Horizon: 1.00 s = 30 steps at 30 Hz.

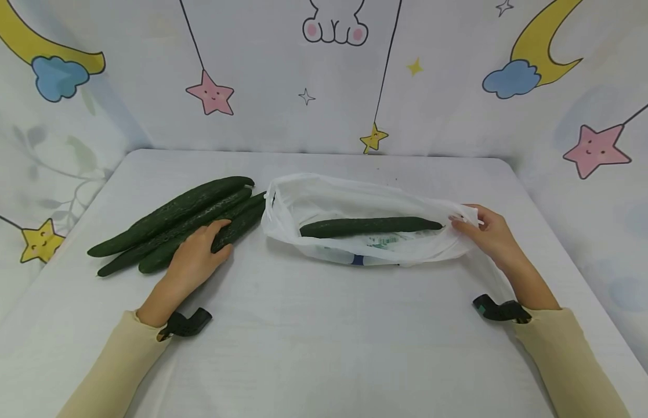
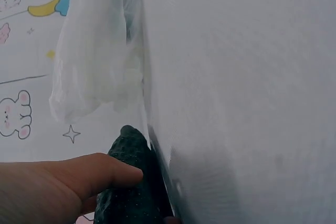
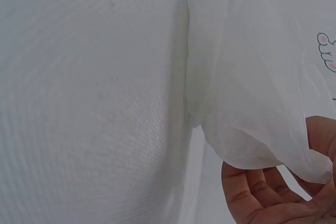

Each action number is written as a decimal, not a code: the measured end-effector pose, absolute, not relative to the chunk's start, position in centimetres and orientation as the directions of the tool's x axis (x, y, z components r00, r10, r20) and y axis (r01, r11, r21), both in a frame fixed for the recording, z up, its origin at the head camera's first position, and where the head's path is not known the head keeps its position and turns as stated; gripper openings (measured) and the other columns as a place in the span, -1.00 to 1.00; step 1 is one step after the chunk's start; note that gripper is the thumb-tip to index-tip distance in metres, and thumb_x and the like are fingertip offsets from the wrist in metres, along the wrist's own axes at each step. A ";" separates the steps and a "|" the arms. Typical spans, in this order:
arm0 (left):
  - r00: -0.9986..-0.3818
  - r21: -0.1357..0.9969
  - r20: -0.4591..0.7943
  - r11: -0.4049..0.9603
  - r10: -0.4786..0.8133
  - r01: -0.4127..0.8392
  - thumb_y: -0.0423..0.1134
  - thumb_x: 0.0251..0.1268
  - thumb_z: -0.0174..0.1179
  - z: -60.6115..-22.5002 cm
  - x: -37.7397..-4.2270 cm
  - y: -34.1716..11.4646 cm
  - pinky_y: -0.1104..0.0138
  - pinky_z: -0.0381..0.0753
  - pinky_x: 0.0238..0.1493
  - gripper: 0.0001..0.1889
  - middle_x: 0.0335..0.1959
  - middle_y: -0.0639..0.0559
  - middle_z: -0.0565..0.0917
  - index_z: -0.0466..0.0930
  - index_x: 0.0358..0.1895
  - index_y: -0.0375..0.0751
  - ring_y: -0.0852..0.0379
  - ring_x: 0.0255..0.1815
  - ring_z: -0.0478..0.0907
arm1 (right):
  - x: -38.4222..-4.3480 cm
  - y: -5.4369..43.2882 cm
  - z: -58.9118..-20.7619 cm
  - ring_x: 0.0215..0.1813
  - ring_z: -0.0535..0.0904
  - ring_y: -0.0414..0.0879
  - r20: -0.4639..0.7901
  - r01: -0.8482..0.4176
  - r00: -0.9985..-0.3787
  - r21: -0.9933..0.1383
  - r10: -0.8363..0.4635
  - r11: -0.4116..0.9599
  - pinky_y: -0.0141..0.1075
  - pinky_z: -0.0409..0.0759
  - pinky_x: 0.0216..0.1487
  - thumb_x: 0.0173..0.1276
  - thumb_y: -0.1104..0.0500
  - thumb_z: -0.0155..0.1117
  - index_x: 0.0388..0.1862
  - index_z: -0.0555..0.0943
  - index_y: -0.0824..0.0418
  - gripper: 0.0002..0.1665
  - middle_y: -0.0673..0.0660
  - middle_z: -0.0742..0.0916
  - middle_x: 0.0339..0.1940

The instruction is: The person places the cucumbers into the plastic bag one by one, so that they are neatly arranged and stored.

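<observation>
On the left, my left hand (image 1: 195,258) grips a dark green cucumber (image 1: 239,225), thumb along its near side; its bumpy end shows past the thumb in the left wrist view. Other cucumbers (image 1: 169,217) lie side by side just beyond that hand, slanting up to the right. A white plastic bag (image 1: 283,217) lies spread with its mouth facing up, and one cucumber (image 1: 370,226) rests lengthwise inside. My right hand (image 1: 488,235) pinches the bag's right edge between thumb and fingers, and the right wrist view shows the thin film held there.
A white cloth covers the table (image 1: 324,342). Behind it hangs a backdrop (image 1: 271,69) printed with moons, stars and clouds. Each wrist wears a black strap mount (image 1: 188,323) just past the beige sleeve (image 1: 112,368).
</observation>
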<state>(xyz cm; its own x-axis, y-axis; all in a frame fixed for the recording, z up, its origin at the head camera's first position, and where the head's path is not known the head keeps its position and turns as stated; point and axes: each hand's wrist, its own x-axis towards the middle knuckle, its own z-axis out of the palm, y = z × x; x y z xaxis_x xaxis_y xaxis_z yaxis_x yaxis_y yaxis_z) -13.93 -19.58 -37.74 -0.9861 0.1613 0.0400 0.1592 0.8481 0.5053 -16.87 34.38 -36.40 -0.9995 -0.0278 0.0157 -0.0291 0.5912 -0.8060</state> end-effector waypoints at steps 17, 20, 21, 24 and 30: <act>-0.977 0.602 0.184 0.773 0.108 0.199 -0.32 0.34 0.23 -38.1 -14.6 -19.8 -0.13 0.52 -0.16 -0.54 0.07 -0.45 0.53 0.33 0.22 -0.37 -0.38 -0.04 0.53 | -16.9 34.3 -36.4 -0.21 0.49 -0.41 0.008 -0.018 -1.000 -0.797 -0.020 0.603 -0.56 0.52 -0.27 0.44 0.05 0.23 0.19 0.46 0.22 -0.56 -0.23 0.51 -0.07; -0.973 0.605 0.204 0.768 0.108 0.212 -0.32 0.33 0.25 -38.0 -14.5 -19.8 -0.13 0.52 -0.15 -0.55 0.06 -0.44 0.54 0.35 0.21 -0.36 -0.37 -0.03 0.53 | -16.9 34.3 -36.4 -0.21 0.49 -0.41 0.006 -0.016 -1.000 -0.800 -0.019 0.599 -0.56 0.53 -0.27 0.44 0.05 0.23 0.17 0.48 0.17 -0.60 -0.23 0.51 -0.07; -0.972 0.603 0.210 0.768 0.108 0.216 -0.31 0.33 0.26 -38.0 -14.5 -19.8 -0.13 0.52 -0.15 -0.55 0.07 -0.44 0.54 0.37 0.21 -0.35 -0.37 -0.01 0.53 | -16.9 34.3 -36.4 -0.22 0.49 -0.41 0.006 -0.017 -1.000 -0.802 -0.020 0.597 -0.56 0.53 -0.27 0.44 0.05 0.23 0.16 0.48 0.14 -0.62 -0.24 0.51 -0.08; -0.970 0.600 0.217 0.769 0.109 0.220 -0.28 0.33 0.26 -37.8 -14.4 -19.8 -0.13 0.52 -0.13 -0.54 0.09 -0.43 0.55 0.39 0.22 -0.34 -0.37 0.02 0.53 | -16.8 34.4 -36.4 -0.22 0.49 -0.42 0.009 -0.018 -1.000 -0.810 -0.019 0.586 -0.57 0.53 -0.27 0.43 0.06 0.24 0.13 0.50 0.09 -0.66 -0.26 0.51 -0.09; -0.976 0.600 0.199 0.776 0.091 0.195 -0.21 0.39 0.22 -37.3 -14.4 -19.9 -0.14 0.52 -0.12 -0.52 0.15 -0.41 0.53 0.38 0.27 -0.32 -0.37 0.09 0.50 | -16.8 34.4 -36.3 -0.23 0.49 -0.40 0.004 -0.016 -1.000 -0.814 -0.021 0.580 -0.55 0.52 -0.27 0.43 0.05 0.24 0.13 0.50 0.07 -0.66 -0.19 0.53 -0.06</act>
<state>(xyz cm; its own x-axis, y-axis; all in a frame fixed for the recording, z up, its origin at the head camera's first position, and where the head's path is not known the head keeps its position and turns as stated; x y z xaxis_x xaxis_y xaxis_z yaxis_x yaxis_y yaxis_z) -14.42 -19.93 -37.26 -0.9757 0.0910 0.1992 0.1949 0.7762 0.5996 -16.77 34.42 -36.28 -0.9998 -0.0215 0.0042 -0.0159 0.5802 -0.8143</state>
